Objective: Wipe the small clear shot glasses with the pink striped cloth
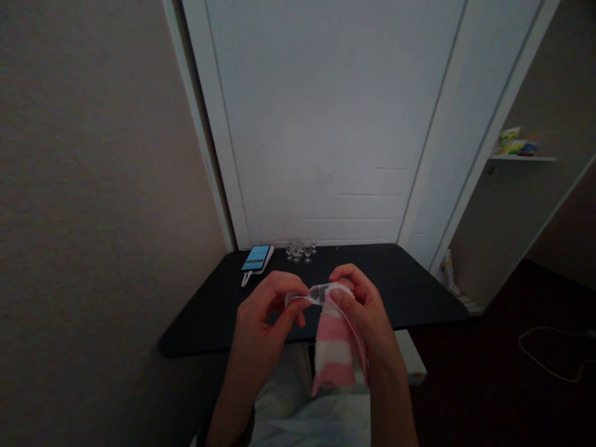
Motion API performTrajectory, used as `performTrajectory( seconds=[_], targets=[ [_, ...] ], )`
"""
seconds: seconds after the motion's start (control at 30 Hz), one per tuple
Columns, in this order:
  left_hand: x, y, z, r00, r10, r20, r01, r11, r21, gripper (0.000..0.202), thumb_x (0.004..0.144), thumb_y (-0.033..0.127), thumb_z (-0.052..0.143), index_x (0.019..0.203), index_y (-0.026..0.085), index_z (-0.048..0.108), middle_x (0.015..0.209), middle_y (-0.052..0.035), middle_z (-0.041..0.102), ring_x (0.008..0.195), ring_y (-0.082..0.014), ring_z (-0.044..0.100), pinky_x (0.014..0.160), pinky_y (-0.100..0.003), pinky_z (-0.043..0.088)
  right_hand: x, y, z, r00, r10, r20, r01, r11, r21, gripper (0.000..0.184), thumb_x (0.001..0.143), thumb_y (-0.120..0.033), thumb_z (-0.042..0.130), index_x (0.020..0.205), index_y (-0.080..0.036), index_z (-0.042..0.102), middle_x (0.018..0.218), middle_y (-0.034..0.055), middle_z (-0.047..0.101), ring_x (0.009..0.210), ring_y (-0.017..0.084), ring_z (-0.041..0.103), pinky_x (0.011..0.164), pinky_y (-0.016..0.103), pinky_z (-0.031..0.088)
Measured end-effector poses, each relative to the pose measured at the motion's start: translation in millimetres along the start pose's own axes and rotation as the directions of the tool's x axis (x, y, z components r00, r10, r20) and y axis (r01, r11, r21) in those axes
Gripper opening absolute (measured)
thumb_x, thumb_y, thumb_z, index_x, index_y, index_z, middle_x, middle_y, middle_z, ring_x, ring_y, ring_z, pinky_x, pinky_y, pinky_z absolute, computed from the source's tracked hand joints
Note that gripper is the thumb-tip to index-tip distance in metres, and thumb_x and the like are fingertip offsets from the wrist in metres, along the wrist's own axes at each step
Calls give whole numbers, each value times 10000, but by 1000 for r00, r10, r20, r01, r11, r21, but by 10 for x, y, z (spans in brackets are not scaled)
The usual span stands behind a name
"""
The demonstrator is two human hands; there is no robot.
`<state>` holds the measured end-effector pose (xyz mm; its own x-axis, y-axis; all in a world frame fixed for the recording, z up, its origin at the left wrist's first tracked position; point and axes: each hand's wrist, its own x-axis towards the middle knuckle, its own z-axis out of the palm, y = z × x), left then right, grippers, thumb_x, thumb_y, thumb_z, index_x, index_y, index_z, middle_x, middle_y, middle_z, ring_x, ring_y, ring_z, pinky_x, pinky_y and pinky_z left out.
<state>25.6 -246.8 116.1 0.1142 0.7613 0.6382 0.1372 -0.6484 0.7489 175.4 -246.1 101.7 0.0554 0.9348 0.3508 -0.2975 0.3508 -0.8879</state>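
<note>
A small clear stemmed glass (pixel 317 293) lies sideways between my hands, above the near edge of the dark table. My left hand (pixel 267 310) pinches its stem near the foot, thumb and fingers closed. With my right hand (pixel 367 304) I grip a pink-and-white striped cloth (pixel 334 351) against the bowl end. The cloth covers the rim and hangs down below the hand. Part of the glass bowl is hidden by cloth and fingers.
Several small stemmed glasses (pixel 298 250) stand at the back of the dark table (pixel 419 292), by the white door panel (pixel 326 124). Left of them lies a phone (pixel 256 257) with a white cable (pixel 246 278). A white box (pixel 410 355) sits below the table's right front edge.
</note>
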Motion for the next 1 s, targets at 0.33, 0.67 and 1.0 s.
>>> performTrajectory(
  seconds=[0.33,0.67,1.0],
  targets=[
    [2,16,-39,997,32,66,-37,996,83,40,799,158,575,805,194,592,855,1,569,532,-70,532,518,-206,440,42,23,-63,995,35,89,-27,996,-85,84,720,-245,627,766,-175,632,710,-10,582,610,107,488,543,203,365],
    [-13,19,-8,991,-129,29,129,992,-5,148,763,202,618,907,206,583,740,18,600,523,-91,556,455,-188,419,-27,-31,8,996,-80,-30,75,988,-137,65,740,-225,597,710,-179,563,631,-35,510,556,94,429,499,189,336],
    [30,-37,54,950,-312,23,297,879,-374,98,755,237,637,821,174,605,694,36,526,493,-43,425,426,-146,352,-35,-27,36,994,-114,7,113,982,-152,69,758,-230,594,721,-179,566,662,-28,529,585,101,443,521,192,350]
  ],
)
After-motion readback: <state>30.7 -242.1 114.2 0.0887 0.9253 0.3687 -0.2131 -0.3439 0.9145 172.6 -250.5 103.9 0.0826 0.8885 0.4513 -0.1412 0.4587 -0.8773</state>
